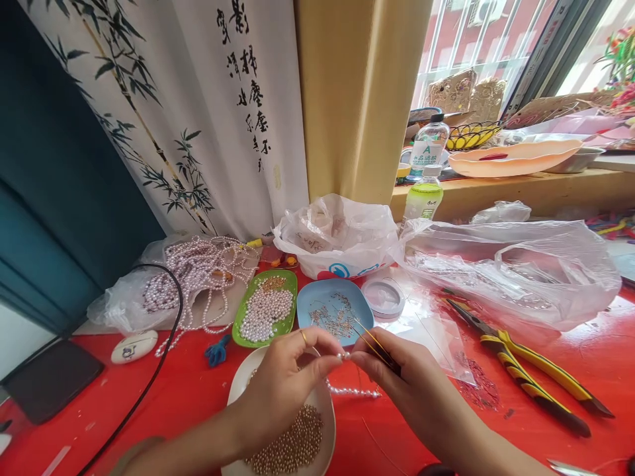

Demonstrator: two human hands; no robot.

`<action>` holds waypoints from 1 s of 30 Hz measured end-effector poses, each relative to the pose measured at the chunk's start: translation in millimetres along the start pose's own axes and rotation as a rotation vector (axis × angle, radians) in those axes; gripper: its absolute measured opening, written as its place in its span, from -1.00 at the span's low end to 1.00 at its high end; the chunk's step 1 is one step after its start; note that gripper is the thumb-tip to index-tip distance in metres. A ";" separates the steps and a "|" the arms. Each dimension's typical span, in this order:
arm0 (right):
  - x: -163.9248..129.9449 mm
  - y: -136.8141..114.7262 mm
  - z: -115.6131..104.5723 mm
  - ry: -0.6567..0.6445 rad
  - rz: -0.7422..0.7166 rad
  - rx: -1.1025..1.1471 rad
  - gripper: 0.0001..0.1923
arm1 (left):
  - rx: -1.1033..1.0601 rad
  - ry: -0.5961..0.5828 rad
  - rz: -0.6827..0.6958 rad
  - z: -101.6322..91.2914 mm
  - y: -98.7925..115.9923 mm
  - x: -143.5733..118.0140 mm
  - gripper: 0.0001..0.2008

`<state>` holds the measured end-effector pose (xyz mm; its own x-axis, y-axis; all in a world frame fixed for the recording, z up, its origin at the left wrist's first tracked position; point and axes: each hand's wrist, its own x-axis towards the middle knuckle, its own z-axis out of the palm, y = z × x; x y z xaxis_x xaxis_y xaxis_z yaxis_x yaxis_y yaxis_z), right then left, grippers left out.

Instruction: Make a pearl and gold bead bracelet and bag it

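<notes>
My left hand, with a ring on one finger, is closed in a pinch on small pearl beads. My right hand meets it there, thumb and finger pressed at the other side of the beads. Gold-coloured tweezers lie in my right hand, their tips pointing up and left over the blue tray of small metal findings. Below the hands a strung row of pearl beads rests on the red table. Under my left hand stands a white bowl of gold beads.
A green tray of pearls sits left of the blue one. Pearl strands spill from a plastic bag at the left. Yellow-black pliers lie at the right, near a large plastic bag. A black cable crosses the left side.
</notes>
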<state>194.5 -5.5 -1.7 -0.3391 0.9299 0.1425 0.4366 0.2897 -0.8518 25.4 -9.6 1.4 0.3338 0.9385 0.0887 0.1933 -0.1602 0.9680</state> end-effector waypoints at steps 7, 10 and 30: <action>0.4 -1.1 5.4 -0.027 -0.013 0.223 -0.81 | -0.340 0.012 -0.031 1.6 -3.5 2.8 -0.96; -0.6 -3.6 7.3 -0.041 0.017 0.314 -0.77 | -0.415 0.018 -0.044 2.0 -3.8 2.3 -0.95; -3.1 -6.0 -10.3 0.052 -0.129 0.039 -0.72 | -0.540 0.108 -0.169 4.0 -3.7 2.7 -0.92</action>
<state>201.5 -7.7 8.1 -0.3467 0.8961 0.2770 0.3586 0.3995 -0.8437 29.2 -7.8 -2.9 0.2379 0.9678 -0.0819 -0.2722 0.1474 0.9509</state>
